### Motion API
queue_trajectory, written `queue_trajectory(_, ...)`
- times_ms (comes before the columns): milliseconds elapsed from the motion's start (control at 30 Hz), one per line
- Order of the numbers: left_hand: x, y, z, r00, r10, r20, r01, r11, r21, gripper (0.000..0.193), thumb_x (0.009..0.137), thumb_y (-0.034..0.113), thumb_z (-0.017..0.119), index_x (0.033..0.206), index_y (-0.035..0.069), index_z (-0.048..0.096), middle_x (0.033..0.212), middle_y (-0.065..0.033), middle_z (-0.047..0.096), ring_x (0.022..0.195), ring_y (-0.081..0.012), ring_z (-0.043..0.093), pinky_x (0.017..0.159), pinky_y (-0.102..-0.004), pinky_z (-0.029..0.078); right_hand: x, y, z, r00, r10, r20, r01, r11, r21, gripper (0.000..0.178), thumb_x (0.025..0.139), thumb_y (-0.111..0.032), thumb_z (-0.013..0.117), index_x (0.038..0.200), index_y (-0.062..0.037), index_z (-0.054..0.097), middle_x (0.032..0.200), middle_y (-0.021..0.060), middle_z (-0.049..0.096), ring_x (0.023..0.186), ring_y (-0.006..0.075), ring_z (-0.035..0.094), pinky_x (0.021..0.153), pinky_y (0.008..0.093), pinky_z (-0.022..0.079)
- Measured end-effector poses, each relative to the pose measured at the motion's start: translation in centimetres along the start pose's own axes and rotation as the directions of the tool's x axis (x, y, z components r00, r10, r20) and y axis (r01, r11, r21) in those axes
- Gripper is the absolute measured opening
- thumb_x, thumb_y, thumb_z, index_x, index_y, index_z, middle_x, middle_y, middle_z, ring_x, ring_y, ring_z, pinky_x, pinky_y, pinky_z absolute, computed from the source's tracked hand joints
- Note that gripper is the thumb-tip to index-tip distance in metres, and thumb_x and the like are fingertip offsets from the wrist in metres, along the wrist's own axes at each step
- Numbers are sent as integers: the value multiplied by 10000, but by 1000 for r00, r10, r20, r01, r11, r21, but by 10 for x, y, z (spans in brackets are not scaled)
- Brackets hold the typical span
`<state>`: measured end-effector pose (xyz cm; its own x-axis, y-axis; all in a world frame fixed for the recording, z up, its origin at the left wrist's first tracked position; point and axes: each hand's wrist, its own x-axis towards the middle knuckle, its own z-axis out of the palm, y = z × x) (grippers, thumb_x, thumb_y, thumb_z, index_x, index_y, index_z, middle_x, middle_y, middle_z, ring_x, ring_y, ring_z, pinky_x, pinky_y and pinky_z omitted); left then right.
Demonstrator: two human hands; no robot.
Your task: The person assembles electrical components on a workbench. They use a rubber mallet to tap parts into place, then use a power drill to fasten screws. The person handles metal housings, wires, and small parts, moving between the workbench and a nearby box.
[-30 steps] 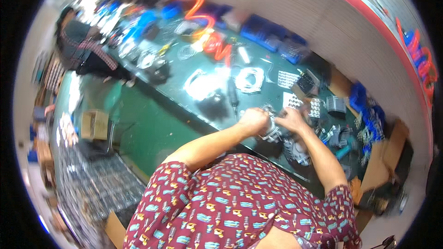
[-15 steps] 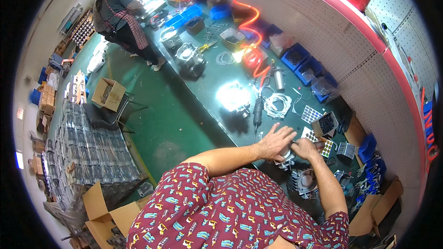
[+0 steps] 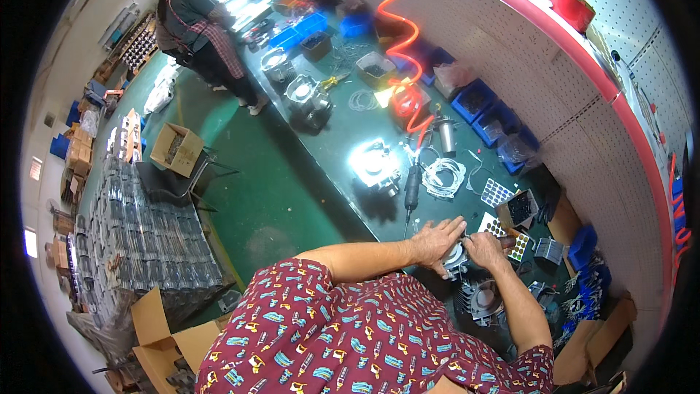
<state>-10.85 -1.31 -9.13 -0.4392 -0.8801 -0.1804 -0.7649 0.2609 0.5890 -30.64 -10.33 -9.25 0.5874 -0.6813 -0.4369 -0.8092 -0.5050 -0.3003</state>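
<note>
"Two hands meet over one metal part (image 3: 456,258). Where does it lie?"

"On the near side of the green worktop (image 3: 332,153), close to the person's body. The left hand (image 3: 436,242) is spread over it, its grip wide."

"And the right hand (image 3: 484,249)?"

"Just beside it, fingers curled. The palm is hidden, so I cannot tell how far that grip is closed, or on what."

"Why hold it so?"

"My guess is that the spread hand steadies the part while the other works at its side. Keeping it near probably saves reaching."

"What else is around?"

"A finned casting (image 3: 483,300) sits just beside, partly behind the right forearm. Past the right hand are a dotted sheet (image 3: 518,246) and a box of dark pieces (image 3: 503,214), perhaps put there for easy picking. A power screwdriver (image 3: 413,188) lies beyond the left hand, near an orange coiled hose (image 3: 405,102) and a pale cable bundle (image 3: 432,177)."

"Anything in the way?"

"The hands themselves hide much of the part. An open carton (image 3: 576,350) crowds the right end, blue bins (image 3: 462,111) line the wall, and a co-worker (image 3: 195,18) stands well apart."
</note>
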Motion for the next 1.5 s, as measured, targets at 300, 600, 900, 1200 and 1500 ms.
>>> queue_trajectory(300,-4,4,8,1000,18,1,-18,1000,19,1416,520,501,945,1585,21,144,1645,-185,202,1441,-393,349,1077,-640,397,-4,25,37,983,-100,-153,134,963,233,452,924,-359,523,780,37,690,808,295,663,774,469,661,724,545,519)
queue_trajectory(600,6,4,10,999,3,-50,1,998,64,1378,535,571,913,1565,-6,203,1617,-223,261,1471,-398,313,1140,-664,272,-13,4,20,982,129,-135,-94,966,241,473,898,-454,579,820,-3,698,872,281,687,855,462,678,755,541,533)
queue_trajectory(900,-11,-6,20,992,28,-127,-17,996,84,1150,636,552,868,1520,34,347,1612,-248,232,1463,-451,293,1161,-646,242,-28,-13,40,883,371,-288,-230,876,424,389,794,-375,775,966,-49,652,880,200,713,884,396,694,775,506,536)
queue_trajectory(1200,-21,10,8,980,37,-193,-9,990,142,997,646,432,899,1461,69,453,1577,-243,311,1439,-425,325,1156,-631,243,-30,-25,46,807,422,-414,-71,764,641,377,809,-375,698,963,-34,646,933,229,706,909,410,687,770,524,523)
queue_trajectory(1500,-23,18,17,969,138,-205,-103,979,175,908,730,405,851,1467,54,453,1568,-271,318,1434,-432,326,1171,-579,239,-104,-35,40,678,532,-506,185,543,819,212,885,-216,723,908,-10,683,811,162,713,748,244,695,691,375,532)
